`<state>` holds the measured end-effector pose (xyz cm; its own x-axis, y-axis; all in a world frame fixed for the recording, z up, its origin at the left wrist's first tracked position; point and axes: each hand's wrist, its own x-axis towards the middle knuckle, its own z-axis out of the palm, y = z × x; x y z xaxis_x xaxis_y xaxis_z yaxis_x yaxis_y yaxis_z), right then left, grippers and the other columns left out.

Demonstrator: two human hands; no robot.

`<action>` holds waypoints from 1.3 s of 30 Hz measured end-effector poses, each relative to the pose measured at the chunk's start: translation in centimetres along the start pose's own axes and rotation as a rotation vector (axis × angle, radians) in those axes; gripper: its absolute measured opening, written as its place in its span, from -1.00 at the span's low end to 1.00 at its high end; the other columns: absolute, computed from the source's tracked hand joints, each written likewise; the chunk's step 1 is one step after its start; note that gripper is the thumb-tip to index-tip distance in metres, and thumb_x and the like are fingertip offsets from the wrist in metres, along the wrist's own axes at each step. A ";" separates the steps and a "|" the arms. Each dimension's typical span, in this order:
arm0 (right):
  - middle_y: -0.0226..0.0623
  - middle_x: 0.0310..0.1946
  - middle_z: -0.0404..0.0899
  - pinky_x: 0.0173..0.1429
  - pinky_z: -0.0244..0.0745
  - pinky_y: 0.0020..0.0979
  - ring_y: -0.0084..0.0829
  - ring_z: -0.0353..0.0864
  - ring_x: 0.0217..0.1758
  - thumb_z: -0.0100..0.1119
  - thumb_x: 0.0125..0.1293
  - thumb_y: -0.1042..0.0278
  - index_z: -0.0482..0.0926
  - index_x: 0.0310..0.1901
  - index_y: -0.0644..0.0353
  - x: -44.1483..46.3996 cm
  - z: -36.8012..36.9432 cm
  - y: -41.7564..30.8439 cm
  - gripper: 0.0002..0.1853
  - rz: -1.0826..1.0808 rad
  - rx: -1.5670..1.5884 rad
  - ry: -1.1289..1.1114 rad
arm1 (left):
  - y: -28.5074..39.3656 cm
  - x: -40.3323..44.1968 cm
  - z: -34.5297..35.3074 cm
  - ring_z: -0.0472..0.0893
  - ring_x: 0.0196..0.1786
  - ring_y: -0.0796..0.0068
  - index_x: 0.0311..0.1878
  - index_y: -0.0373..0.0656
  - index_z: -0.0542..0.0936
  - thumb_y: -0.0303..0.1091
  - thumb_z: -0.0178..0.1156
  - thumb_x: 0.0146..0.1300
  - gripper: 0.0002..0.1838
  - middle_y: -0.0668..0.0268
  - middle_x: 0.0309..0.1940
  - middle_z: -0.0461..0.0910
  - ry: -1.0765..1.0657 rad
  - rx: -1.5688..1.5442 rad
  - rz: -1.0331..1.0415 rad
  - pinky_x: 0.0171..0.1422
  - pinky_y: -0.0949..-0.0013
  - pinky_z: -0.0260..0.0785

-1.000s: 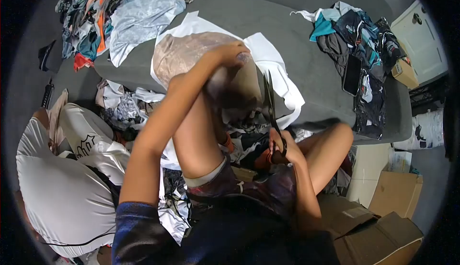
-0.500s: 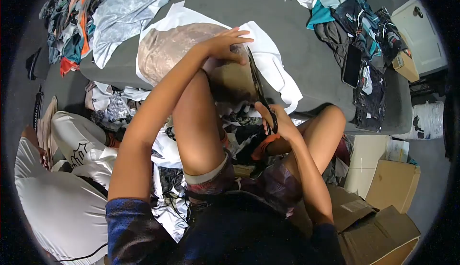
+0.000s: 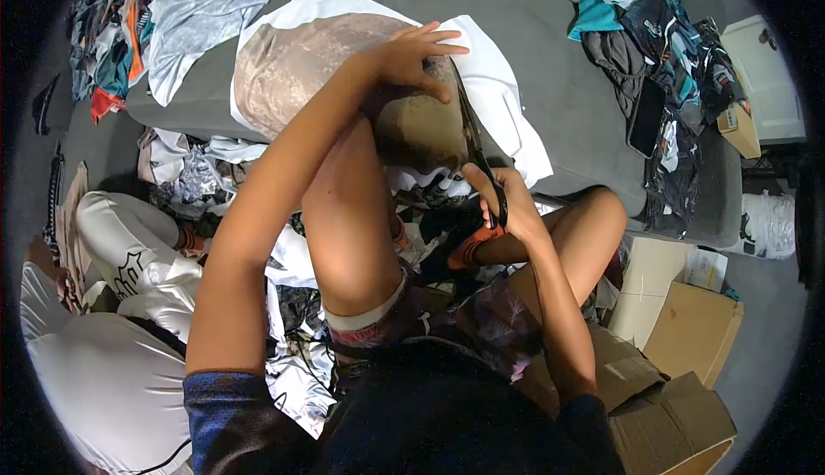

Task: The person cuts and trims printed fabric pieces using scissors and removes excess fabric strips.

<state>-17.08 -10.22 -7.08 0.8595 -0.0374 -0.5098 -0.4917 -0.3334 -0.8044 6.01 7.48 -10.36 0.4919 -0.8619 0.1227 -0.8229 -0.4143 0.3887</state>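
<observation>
My right hand [image 3: 513, 204] is closed around the handles of a pair of large dark scissors [image 3: 478, 144]. Their long blades point away from me, along the right edge of a mottled beige-brown cloth [image 3: 296, 76]. My left hand [image 3: 417, 61] rests on that cloth near the blade tips, fingers spread and thumb bent down. The cloth drapes over the couch edge beside my raised knee, and its front part is shaded. White cloth [image 3: 503, 88] lies under and to the right of it.
A grey couch [image 3: 550, 123] spans the front. Garments [image 3: 666, 37] and a phone [image 3: 644, 121] lie at its right, more clothes [image 3: 112, 33] at its left. Cloth scraps [image 3: 301, 363] cover the floor; cardboard boxes [image 3: 675, 423] stand lower right. Another person in white [image 3: 103, 389] sits at left.
The view has shifted slightly. The scissors stay in my right hand along the cloth's edge, and their blades look closer together. My left hand remains on the cloth, fingers spread.
</observation>
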 end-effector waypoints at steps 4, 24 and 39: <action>-0.46 -0.81 0.30 -0.68 0.26 -0.52 -0.61 0.32 -0.78 0.18 0.18 -0.29 0.35 -0.71 0.12 0.2 -0.1 0.1 -0.37 0.008 0.020 0.001 | -0.2 0.0 0.2 -0.13 0.53 0.06 0.36 0.31 0.31 0.28 0.36 -0.15 -0.08 0.38 0.48 0.04 0.025 0.009 0.007 0.53 -0.07 -0.26; -0.44 -0.83 0.31 -0.67 0.26 -0.51 -0.60 0.33 -0.80 0.18 0.20 -0.26 0.40 -0.73 0.17 -0.2 -0.5 -0.7 -0.37 -0.013 0.007 0.002 | -0.6 0.1 0.6 -0.14 0.53 0.07 0.38 0.35 0.27 0.29 0.39 -0.20 -0.02 0.41 0.48 0.02 0.027 0.062 0.012 0.53 -0.09 -0.23; -0.46 -0.82 0.31 -0.68 0.26 -0.51 -0.60 0.33 -0.80 0.19 0.18 -0.29 0.39 -0.73 0.16 -0.3 -0.8 -0.7 -0.36 -0.029 0.010 -0.015 | -0.8 0.3 0.9 -0.10 0.52 0.05 0.38 0.35 0.26 0.27 0.37 -0.16 -0.05 0.42 0.49 0.00 0.031 0.086 0.015 0.52 -0.11 -0.21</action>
<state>-16.87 -10.72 -6.07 0.8714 -0.0136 -0.4904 -0.4678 -0.3243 -0.8222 6.55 7.29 -11.43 0.4873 -0.8591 0.1566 -0.8508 -0.4266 0.3069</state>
